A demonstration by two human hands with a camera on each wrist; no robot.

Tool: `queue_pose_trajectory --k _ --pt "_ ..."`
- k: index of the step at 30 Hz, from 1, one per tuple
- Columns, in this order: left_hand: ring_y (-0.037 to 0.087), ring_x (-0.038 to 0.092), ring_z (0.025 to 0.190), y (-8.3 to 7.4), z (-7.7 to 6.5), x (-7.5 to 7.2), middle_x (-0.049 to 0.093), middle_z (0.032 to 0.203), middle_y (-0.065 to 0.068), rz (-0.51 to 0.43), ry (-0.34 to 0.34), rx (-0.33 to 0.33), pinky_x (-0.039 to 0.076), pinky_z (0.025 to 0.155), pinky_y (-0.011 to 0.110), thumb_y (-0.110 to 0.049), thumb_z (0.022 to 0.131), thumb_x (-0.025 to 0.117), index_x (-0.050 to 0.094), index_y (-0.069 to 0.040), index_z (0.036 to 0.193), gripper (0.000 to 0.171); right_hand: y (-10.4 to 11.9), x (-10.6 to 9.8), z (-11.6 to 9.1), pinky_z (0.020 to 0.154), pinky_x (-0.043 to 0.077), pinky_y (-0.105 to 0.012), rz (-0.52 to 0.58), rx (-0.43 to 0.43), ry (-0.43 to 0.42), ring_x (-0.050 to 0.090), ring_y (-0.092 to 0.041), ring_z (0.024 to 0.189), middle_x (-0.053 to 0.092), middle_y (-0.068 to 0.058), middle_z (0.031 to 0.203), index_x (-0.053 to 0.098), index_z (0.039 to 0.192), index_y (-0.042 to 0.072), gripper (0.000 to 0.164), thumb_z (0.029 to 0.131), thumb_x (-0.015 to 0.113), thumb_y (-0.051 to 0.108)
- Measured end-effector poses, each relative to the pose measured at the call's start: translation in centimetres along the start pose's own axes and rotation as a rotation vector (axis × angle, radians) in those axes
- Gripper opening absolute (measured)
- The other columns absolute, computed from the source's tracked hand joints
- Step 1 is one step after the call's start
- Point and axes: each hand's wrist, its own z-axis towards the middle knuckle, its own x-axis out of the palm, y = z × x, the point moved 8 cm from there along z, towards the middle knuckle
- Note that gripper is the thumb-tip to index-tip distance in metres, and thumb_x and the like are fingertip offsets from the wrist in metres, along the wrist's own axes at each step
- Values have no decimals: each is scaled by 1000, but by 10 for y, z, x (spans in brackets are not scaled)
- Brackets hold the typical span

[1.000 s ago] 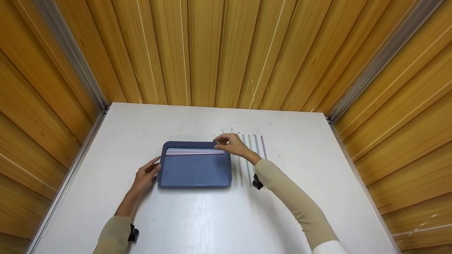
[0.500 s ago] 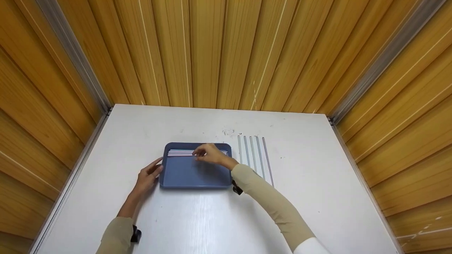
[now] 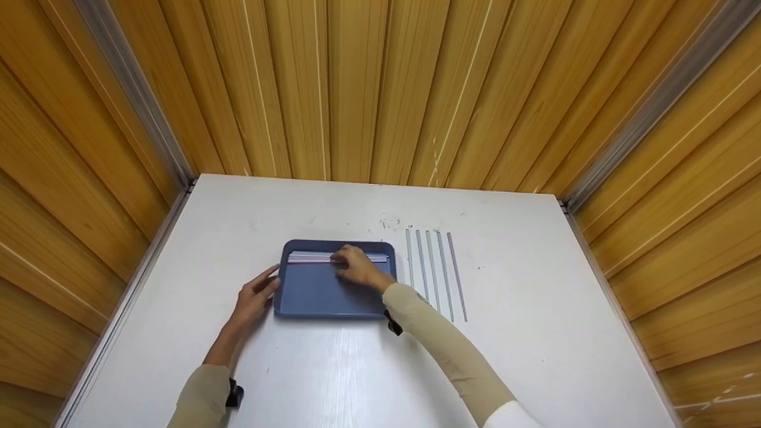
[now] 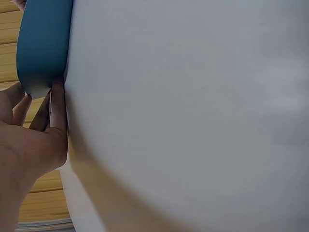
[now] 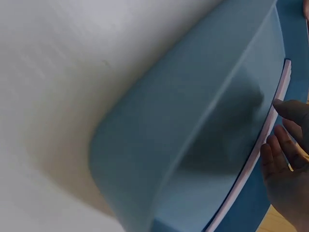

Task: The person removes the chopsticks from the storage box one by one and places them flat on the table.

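In the head view, a blue tray [image 3: 333, 300] lies on the white table with a row of pale pink and lilac straws [image 3: 309, 257] along its far side. My right hand [image 3: 358, 265] reaches into the tray over the middle of the row. In the right wrist view its thumb [image 5: 288, 109] is on the near side of the straws and its other fingertips lie at them opposite. My left hand [image 3: 252, 295] touches the tray's left end with extended fingers; in the left wrist view one finger [image 4: 57, 104] lies low along the tabletop against the tray wall.
Right of the tray, several grey-blue straws [image 3: 429, 267] and one purple straw [image 3: 456, 276] lie side by side on the table [image 3: 333, 368]. Small dark marks show near their far ends. Wood-patterned walls [image 3: 351, 89] enclose the table at the back and sides.
My right hand has moved left from the straws' right end to their middle, then lowered onto them. My left hand stays at the tray's left end. The head view has shifted slightly.
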Motion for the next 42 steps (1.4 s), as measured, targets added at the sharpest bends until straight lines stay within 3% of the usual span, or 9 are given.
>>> queue_pose_trajectory --k 9,14,24,32,42 --pt "42 43 145 1 0 3 44 156 27 16 15 5 43 119 49 -20 109 51 42 -11 156 49 -3 2 -5 101 51 -47 -46 3 0 59 -37 111 63 -23 112 70 120 -8 35 86 75 1" --pt "41 45 145 0 3 2 46 155 26 3 7 19 44 118 49 -20 108 52 44 -11 155 48 -5 3 -5 98 50 -46 -76 53 1 55 -34 110 62 -21 114 71 121 -5 34 88 74 3" --pt "40 47 143 0 2 4 48 153 27 -32 -4 20 44 118 51 -24 107 56 46 -11 154 50 -3 0 -1 93 52 -44 -138 97 -99 61 -30 105 66 -14 107 77 106 2 17 91 75 8" --pt "33 52 137 1 2 4 51 151 26 -27 -29 23 47 116 47 -22 107 56 48 -10 153 48 -3 8 0 87 56 -38 -99 69 -98 64 -28 96 69 -15 98 78 105 0 16 92 75 8" --pt "41 42 147 2 -1 2 44 157 26 -48 11 0 40 120 51 -23 109 51 41 -12 157 50 2 11 4 78 59 -31 -35 33 -72 69 -25 89 75 -15 92 80 101 -1 12 92 72 1"
